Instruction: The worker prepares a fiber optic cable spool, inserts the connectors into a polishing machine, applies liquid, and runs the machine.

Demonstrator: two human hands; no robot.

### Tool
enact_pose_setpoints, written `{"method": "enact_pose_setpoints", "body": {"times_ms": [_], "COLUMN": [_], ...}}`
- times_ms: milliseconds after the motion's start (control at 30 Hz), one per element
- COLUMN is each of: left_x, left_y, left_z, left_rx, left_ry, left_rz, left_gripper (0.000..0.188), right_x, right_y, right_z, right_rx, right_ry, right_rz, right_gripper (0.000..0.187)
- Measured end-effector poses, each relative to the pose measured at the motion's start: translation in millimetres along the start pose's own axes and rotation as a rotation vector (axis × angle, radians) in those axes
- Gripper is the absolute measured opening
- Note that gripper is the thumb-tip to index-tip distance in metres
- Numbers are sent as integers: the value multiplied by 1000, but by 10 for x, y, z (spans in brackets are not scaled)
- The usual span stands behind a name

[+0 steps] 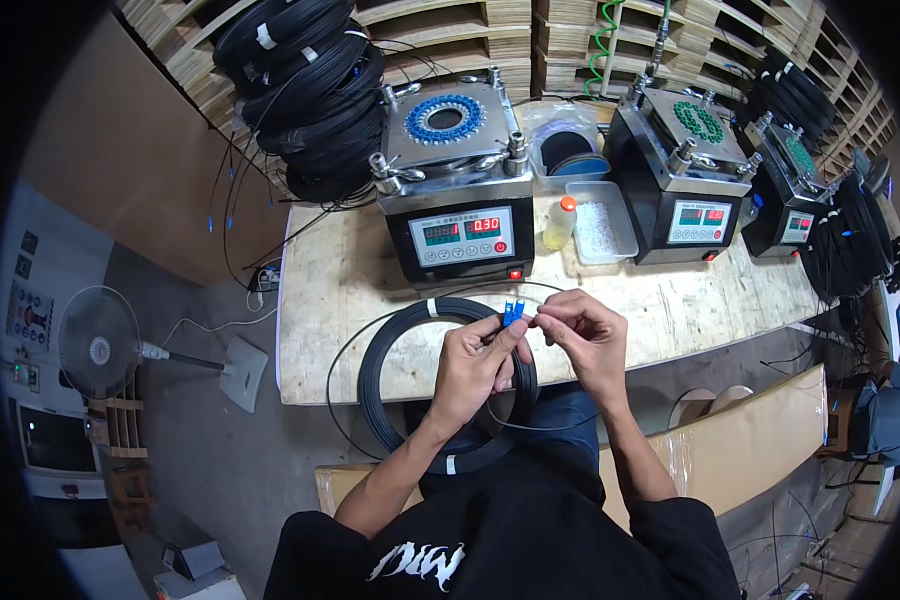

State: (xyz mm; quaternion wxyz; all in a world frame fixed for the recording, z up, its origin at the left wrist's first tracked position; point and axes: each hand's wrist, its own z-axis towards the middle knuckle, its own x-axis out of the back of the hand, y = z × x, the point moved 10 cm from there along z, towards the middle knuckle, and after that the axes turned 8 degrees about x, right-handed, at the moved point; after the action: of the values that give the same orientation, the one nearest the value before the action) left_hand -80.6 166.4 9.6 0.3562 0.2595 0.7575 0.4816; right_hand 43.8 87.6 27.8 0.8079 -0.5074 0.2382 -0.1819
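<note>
Two blue fibre-optic connectors (pixel 513 312) stand side by side, upright, pinched between the thumb and fingers of my left hand (pixel 470 372). Just to their right, my right hand (pixel 592 345) has thumb and forefinger pressed together; whatever is between them is too small to make out. Beneath my hands lies a coil of black cable (pixel 373 375), bound with white tape and hanging over the table's near edge. A loose loop of thin black cable runs around the coil and up past the connectors.
A polishing machine (pixel 460 240) with a ring of blue connectors stands behind my hands. Right of it are an orange-capped bottle (pixel 558 225), a plastic tub (pixel 602 225) of small white pieces, and another machine (pixel 685 190) with green connectors. Cable coils (pixel 310 100) are stacked back left.
</note>
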Motion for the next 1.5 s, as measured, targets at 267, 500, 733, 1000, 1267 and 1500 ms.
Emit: {"method": "enact_pose_setpoints", "body": {"times_ms": [267, 500, 733, 1000, 1267, 1500], "left_x": [91, 63, 62, 69, 84, 67], "left_y": [39, 80, 70, 23, -29, 9], "left_z": [-84, -215, -227, -216, -215, -205], "left_rx": [-24, -35, -3, 4, 42, 9], "left_ry": [30, 3, 19, 3, -3, 10], "left_rz": [51, 175, 179, 259, 266, 338], "left_gripper": [32, 28, 30, 34, 27, 26], "right_x": [-175, -88, -132, -138, -103, -48], "right_y": [-206, -36, 38, 104, 98, 139], "right_z": [24, 60, -18, -67, -100, -131], "right_rx": [56, -132, -125, -157, -153, -165], "right_ry": [-159, -10, 30, 24, 33, 23], "right_rz": [-205, 116, 219, 245, 195, 158], "right_gripper": [16, 16, 14, 15, 16, 16]}}
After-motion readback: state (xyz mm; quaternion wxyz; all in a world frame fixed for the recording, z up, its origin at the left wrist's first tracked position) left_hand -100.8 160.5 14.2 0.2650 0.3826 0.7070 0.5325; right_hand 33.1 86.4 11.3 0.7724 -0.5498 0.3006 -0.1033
